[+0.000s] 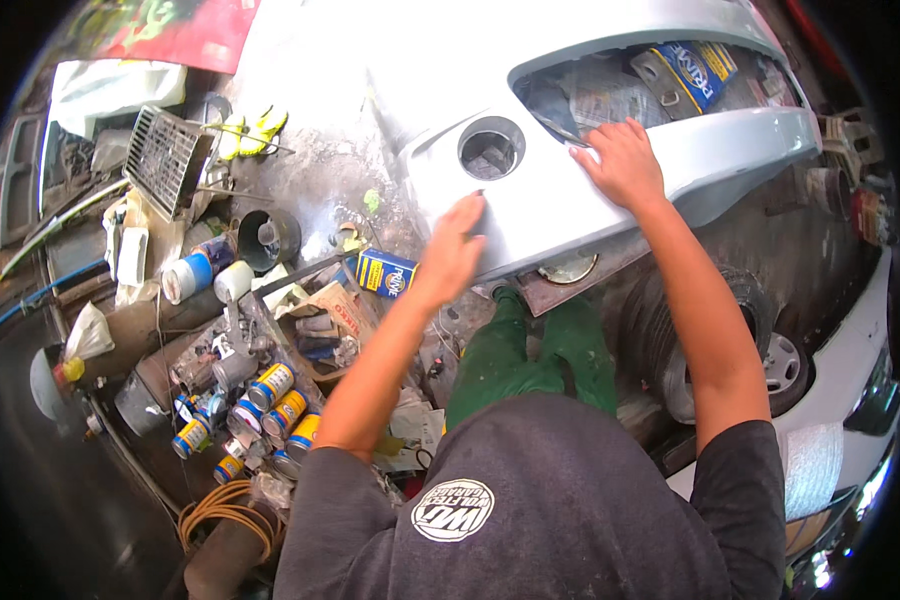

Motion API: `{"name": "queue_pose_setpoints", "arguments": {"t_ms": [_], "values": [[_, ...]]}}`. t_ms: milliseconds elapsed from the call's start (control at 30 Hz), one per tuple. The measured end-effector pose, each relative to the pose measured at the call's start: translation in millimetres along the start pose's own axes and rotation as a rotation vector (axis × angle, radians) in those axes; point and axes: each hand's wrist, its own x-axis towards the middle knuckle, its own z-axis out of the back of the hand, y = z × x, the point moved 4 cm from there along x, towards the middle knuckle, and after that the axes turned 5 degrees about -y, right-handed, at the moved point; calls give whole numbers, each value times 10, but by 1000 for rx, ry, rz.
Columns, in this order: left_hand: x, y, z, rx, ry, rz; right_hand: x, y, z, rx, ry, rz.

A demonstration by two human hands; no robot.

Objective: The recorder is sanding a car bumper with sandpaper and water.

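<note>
A glossy white car bumper (560, 215) lies in front of me, with a round hole (490, 150) and a long, wide opening in it. My left hand (454, 245) rests at the near left corner of the bumper, fingers stretched toward the round hole, holding nothing. Further right, my right hand (625, 168) lies on the strip between the round hole and the wide opening. Its fingers are spread and its thumb points left at the opening's rim. Crumpled newspaper (610, 95) and a blue and yellow rectangular tin (698, 75) show through the wide opening.
On the left stand several paint cans (270, 385), a metal grille (165, 150), a dark bucket (270, 240) and an orange coiled hose (232, 510). Another blue tin (385, 272) is beside my left forearm. Tyres (695, 330) and a white car (850, 370) are at the right.
</note>
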Motion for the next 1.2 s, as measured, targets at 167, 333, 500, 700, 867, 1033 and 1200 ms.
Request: {"name": "queue_pose_setpoints", "arguments": {"t_ms": [167,333,500,700,867,1033,1200], "values": [[87,-299,-636,265,-138,-45,17,37,-19,-1,3,21],[-277,660,-233,37,-389,310,42,14,31,5,-44,30],[-783,603,-716,-152,-625,492,73,1,33,10,-23,50],[-485,830,-601,-144,-675,559,68,81,62,-25,42,72],[-329,904,-412,-31,-712,565,85,112,-55,-102,74,119],[-880,276,-908,-103,-680,499,59,68,-7,-154,118,148],[-389,1064,-243,-250,-818,639,121,138,-140,-139,145,162]]}}
